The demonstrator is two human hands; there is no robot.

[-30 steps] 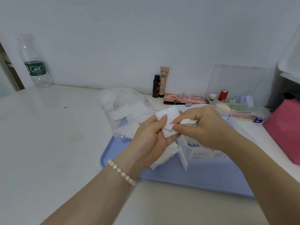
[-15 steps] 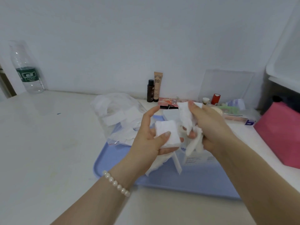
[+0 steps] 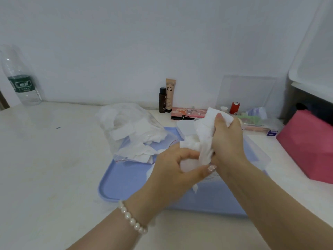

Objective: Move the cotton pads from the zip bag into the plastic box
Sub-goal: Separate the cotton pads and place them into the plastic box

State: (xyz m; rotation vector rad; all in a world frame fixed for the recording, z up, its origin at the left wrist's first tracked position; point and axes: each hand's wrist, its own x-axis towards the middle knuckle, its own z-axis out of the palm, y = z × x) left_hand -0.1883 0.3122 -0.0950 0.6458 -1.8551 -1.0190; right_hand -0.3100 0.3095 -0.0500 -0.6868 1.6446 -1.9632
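Mid-transfer: left hand (image 3: 177, 166) and right hand (image 3: 228, 141), together, each grip crumpled white cotton pads (image 3: 202, 139) over the clear plastic box (image 3: 255, 154) on the blue tray's (image 3: 122, 183) right side; next, drop them in.

I can read only "BB" on the beige tube (image 3: 170, 94) standing beyond my hands by the wall; the green label on the water bottle (image 3: 21, 83) far to their left is too blurred.
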